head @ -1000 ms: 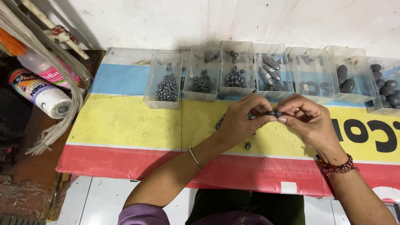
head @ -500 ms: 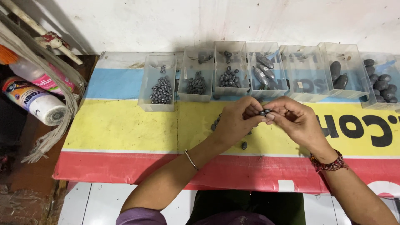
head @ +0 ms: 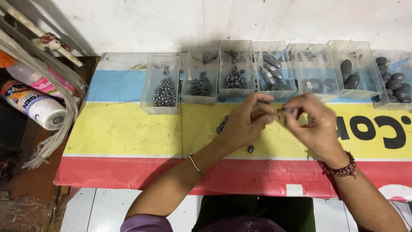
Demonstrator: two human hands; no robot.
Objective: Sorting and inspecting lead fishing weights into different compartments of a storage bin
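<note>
My left hand (head: 244, 124) is curled over the yellow band of the table (head: 128, 129), with thumb and fingertips pinched shut on a small grey weight that is mostly hidden. My right hand (head: 315, 129), blurred by motion, pinches another small grey oval weight (head: 288, 110) just to the right of the left fingertips. One loose weight (head: 250, 148) lies under my left wrist. A small cluster of weights (head: 222, 123) lies left of that hand.
A row of clear plastic boxes (head: 148, 107) along the back holds grey weights, small ones on the left and large ones (head: 395, 88) on the right. White bottles (head: 38, 111) and a bundle of strings (head: 60, 111) lie off the table's left end. A white wall stands behind.
My hands held two weights together at the fingertips. Now my right hand has pulled slightly up and right, away from the left, with one weight. The view has shifted a little.
</note>
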